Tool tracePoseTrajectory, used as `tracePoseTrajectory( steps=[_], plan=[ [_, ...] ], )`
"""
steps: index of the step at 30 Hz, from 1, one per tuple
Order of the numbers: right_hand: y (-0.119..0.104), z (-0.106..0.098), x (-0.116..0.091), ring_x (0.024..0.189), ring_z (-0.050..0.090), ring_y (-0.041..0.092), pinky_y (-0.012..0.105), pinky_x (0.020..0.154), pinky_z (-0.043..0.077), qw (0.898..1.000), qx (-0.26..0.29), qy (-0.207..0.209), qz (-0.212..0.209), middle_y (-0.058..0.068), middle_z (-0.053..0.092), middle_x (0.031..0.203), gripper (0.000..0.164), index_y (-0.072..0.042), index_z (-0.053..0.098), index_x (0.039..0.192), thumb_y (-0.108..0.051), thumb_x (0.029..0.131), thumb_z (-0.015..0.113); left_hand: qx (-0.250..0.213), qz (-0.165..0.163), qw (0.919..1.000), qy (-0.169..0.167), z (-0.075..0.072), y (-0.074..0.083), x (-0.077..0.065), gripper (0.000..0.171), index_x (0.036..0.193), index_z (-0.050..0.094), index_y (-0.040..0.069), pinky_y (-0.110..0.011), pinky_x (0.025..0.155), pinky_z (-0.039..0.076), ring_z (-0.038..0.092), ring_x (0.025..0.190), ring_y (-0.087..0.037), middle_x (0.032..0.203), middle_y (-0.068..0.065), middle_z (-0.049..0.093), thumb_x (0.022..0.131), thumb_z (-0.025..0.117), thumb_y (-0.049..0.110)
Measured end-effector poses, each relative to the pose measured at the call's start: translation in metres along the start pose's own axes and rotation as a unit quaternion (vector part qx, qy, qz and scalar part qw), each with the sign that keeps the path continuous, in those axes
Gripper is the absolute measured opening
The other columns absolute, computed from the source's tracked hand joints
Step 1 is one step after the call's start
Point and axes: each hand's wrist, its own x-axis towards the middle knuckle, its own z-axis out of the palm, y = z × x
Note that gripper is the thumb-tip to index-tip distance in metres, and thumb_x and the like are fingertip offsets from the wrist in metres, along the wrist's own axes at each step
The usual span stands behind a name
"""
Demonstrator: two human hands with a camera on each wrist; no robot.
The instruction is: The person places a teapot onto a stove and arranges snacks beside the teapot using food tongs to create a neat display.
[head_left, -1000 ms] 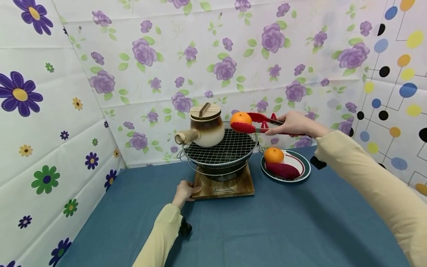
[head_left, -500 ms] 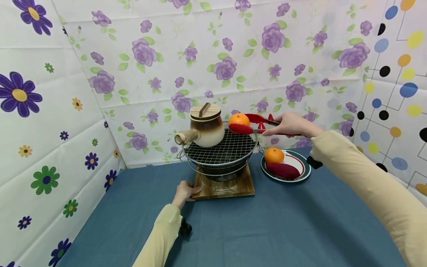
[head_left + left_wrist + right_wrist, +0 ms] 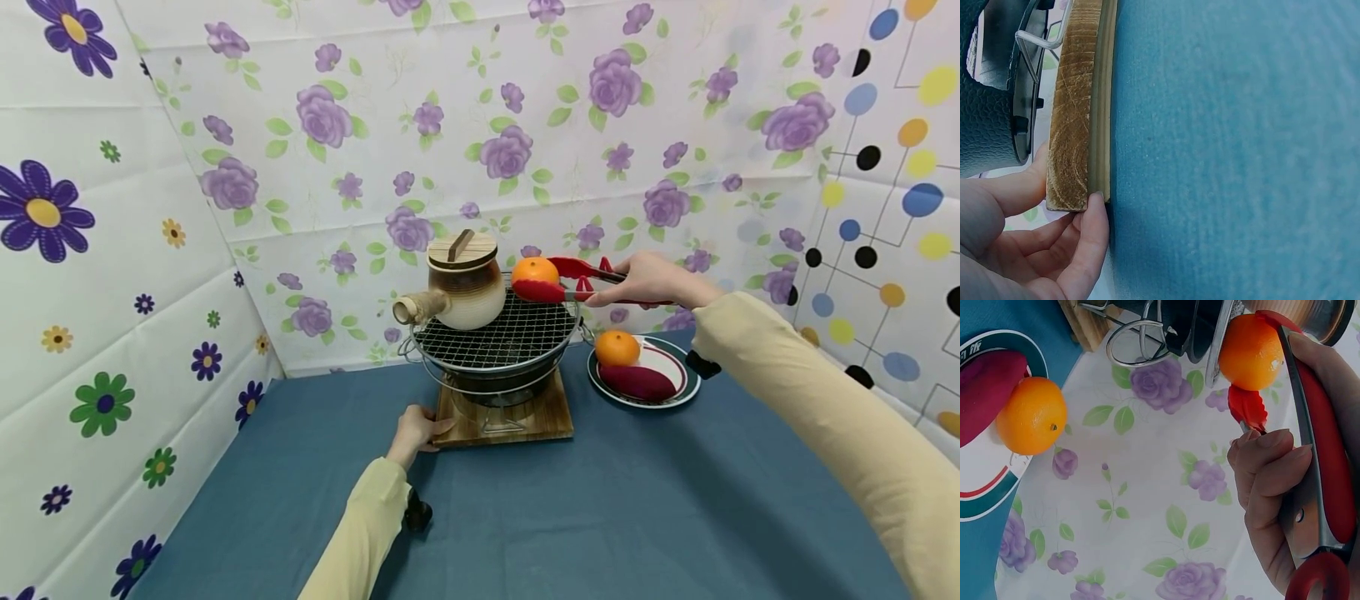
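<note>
My right hand [image 3: 651,280] grips a pair of red-tipped tongs [image 3: 1329,444], whose ends pinch an orange [image 3: 535,272]. In the head view this orange overlaps the back right of the round wire grill rack [image 3: 517,333], beside the clay pot [image 3: 471,292]. My left hand [image 3: 414,429] holds the front left corner of the wooden board [image 3: 551,417] under the grill. The left wrist view shows the thumb on the board's [image 3: 1072,125] upper face and a fingertip at its underside.
A green-rimmed plate [image 3: 686,390] right of the grill bears a second orange [image 3: 617,348] and a dark purple sweet potato [image 3: 637,383]. The pot's wrapped handle [image 3: 420,307] juts left. A blue cloth [image 3: 600,517] covers the table, and floral sheets hang behind.
My right hand has moved a little left and slightly down with the tongs and the pinched orange. The left hand stays at the board's corner.
</note>
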Motion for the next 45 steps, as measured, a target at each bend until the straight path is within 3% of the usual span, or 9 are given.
tracePoseTrajectory(
  steps=[12,19,27,42,45],
  plan=[
    [-0.0018,0.0023,0.0024,0.039,0.037,0.013,0.025,0.04,0.032,1.0,-0.001,0.005,-0.007,-0.001,0.033,0.049,0.059,-0.006,0.052,0.074,-0.061,0.065,0.07,-0.007,-0.002,1.0,-0.006,0.0002,-0.0018,0.0028,0.022,0.069,0.056,0.0,-0.036,0.052,0.054,0.052,0.052,-0.019,0.059,-0.009,0.047,0.081,0.07,0.012],
    [-0.0028,0.003,0.0027,0.039,0.038,0.013,0.026,0.04,0.033,1.0,0.005,0.003,-0.003,-0.001,0.035,0.049,0.058,-0.005,0.055,0.079,-0.06,0.066,0.07,-0.006,0.001,1.0,-0.006,0.0002,-0.002,0.004,0.022,0.082,0.06,-0.007,-0.034,0.051,0.054,0.056,0.055,-0.02,0.066,-0.012,0.051,0.08,0.071,0.011],
    [-0.0034,0.0052,0.0024,0.039,0.038,0.013,0.025,0.039,0.032,1.0,-0.004,0.007,-0.013,-0.001,0.034,0.049,0.054,-0.009,0.047,0.066,-0.058,0.068,0.07,-0.009,-0.002,0.9999,-0.013,-0.0006,-0.0024,0.0045,0.032,0.094,0.058,-0.012,-0.033,0.05,0.053,0.056,0.056,-0.022,0.072,-0.015,0.051,0.079,0.072,0.012],
    [0.0013,0.0061,0.0007,0.039,0.039,0.015,0.025,0.04,0.034,1.0,0.007,0.016,-0.016,0.0,0.034,0.049,0.058,-0.01,0.039,0.062,-0.057,0.066,0.072,-0.019,0.0,0.9997,-0.015,-0.0008,-0.0029,0.004,0.035,0.1,0.057,-0.014,-0.034,0.051,0.054,0.059,0.064,-0.025,0.077,-0.016,0.053,0.08,0.071,0.011],
    [0.0019,0.0061,-0.0025,0.039,0.037,0.015,0.025,0.041,0.032,1.0,0.008,0.018,-0.022,0.001,0.037,0.048,0.056,-0.009,0.042,0.061,-0.056,0.067,0.072,-0.018,0.002,0.9997,-0.016,-0.0009,-0.003,0.004,0.03,0.095,0.059,-0.012,-0.034,0.051,0.054,0.057,0.062,-0.024,0.074,-0.015,0.052,0.08,0.071,0.011]
  ],
)
